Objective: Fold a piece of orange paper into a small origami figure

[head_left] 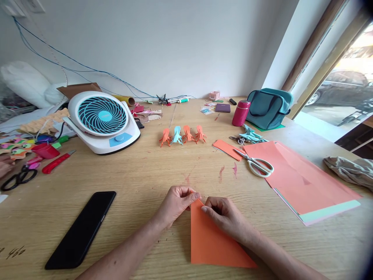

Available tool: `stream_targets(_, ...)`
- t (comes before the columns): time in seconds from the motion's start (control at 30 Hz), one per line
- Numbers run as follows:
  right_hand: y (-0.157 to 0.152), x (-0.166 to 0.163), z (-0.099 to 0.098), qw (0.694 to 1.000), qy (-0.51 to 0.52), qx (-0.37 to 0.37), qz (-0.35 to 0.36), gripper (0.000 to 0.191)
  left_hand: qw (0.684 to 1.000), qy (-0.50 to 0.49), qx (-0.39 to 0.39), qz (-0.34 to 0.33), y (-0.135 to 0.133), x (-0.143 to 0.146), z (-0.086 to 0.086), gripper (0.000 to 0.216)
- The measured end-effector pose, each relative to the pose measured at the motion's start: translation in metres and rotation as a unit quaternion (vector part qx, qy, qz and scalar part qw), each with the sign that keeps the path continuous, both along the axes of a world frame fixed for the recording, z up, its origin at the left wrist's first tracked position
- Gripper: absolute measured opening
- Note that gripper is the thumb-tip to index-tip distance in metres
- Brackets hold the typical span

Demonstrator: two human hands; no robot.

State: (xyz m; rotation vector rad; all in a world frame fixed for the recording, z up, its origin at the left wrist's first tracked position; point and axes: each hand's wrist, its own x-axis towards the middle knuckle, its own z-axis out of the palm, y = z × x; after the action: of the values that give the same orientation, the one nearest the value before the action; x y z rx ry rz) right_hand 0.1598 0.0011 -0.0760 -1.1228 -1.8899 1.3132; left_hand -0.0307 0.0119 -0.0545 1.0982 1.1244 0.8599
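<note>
Paper [214, 243] is showing orange; I'm watching the left hand [181, 203] pinching its top corner, the right hand [225, 214] pinching its slanted edge nearby.

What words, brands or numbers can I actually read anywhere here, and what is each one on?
"460", handwritten in dark strokes on the wooden table; a mark just left of it is unclear.
Fan: a logo on its hub, too blurred to read.
Purple booklet: any print on its cover is too small to read.
I can make out no other text.
</note>
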Motion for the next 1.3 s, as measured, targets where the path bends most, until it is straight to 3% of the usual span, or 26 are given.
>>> stream_targets(1.3,-0.0029,-0.0011,0.0046,1.0,-0.011,-0.017,-0.004,0.037,0.998,0.035,0.044,0.026,0.0006,-0.0015,-0.0051,0.038)
